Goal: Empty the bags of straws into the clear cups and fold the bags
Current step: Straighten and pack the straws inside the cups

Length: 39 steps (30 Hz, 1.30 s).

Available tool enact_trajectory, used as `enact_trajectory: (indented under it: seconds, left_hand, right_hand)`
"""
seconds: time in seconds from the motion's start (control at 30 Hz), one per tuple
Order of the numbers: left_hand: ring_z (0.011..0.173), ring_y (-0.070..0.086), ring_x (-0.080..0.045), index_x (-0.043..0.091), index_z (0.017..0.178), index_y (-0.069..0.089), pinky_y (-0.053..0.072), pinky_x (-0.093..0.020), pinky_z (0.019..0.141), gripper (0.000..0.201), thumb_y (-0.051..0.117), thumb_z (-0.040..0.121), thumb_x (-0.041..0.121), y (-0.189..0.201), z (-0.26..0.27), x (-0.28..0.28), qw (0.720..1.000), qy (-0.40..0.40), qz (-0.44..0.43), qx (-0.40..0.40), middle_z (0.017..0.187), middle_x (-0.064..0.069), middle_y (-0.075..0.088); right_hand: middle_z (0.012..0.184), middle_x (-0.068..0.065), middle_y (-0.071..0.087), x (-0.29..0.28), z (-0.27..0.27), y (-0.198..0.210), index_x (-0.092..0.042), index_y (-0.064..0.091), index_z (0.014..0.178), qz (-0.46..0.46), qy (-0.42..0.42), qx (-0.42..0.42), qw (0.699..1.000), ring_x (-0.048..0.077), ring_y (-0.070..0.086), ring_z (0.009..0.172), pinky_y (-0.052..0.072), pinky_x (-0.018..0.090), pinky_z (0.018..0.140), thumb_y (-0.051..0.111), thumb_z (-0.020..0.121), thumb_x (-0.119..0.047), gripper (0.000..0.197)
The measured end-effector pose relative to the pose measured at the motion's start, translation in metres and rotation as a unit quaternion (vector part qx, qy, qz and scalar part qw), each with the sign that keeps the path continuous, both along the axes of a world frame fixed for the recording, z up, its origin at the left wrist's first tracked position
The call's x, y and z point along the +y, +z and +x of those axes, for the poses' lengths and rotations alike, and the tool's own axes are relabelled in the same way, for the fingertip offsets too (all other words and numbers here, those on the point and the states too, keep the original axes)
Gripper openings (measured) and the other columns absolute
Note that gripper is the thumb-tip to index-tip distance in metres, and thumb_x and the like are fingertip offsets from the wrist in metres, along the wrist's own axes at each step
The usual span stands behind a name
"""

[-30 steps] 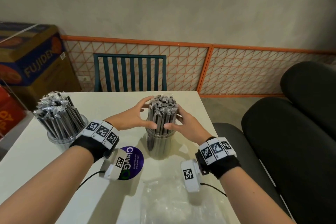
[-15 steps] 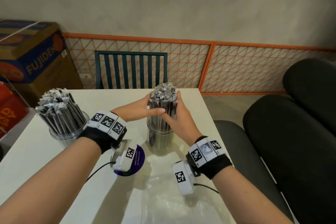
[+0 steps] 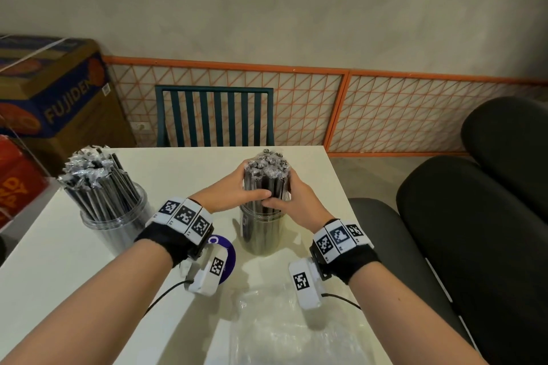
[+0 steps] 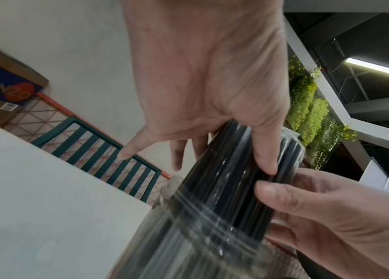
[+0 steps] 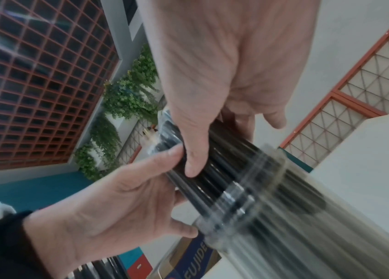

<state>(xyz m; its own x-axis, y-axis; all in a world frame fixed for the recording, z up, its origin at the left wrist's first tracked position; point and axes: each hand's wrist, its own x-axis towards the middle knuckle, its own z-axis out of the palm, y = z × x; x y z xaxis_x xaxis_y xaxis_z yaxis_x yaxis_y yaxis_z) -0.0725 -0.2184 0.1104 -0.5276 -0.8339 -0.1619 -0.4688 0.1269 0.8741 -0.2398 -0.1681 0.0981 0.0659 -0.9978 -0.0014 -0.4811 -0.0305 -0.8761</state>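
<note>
By the far left corner of my table a blue-and-brown cardboard box [image 3: 50, 92] reads "FUJIDEN" in yellow letters. A red box [image 3: 14, 190] below it shows partial orange letters I can't make out whole. My purple round sticker [image 3: 226, 249] on the table is mostly hidden; its words are unreadable.

Café or drinks-shop seating corner.
Shown by white table [image 3: 74, 261] with cups of wrapped straws [image 3: 98, 184], teal chair [image 3: 215, 115], stacked cartons [image 3: 56, 92], orange mesh wall panels [image 3: 308, 107], hanging greenery [image 4: 307, 105].
</note>
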Motion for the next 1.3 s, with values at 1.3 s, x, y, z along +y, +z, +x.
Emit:
enact_trajectory:
  seconds: [1.3]
  left_hand:
    - [0.12,0.03,-0.002,0.018,0.146,0.015,0.024,-0.018,0.099,0.091,0.074,0.077,0.021,0.002,0.004,0.008,0.999,-0.011,0.004,-0.048,0.147,0.001,0.034]
  right_hand:
    - [0.144,0.0,0.04,-0.006,-0.011,-0.006,-0.015,0.018,0.147,0.037,0.039,0.043,0.998,0.013,0.036,0.133,0.024,0.017,0.103,0.078,0.074,-0.014,0.094]
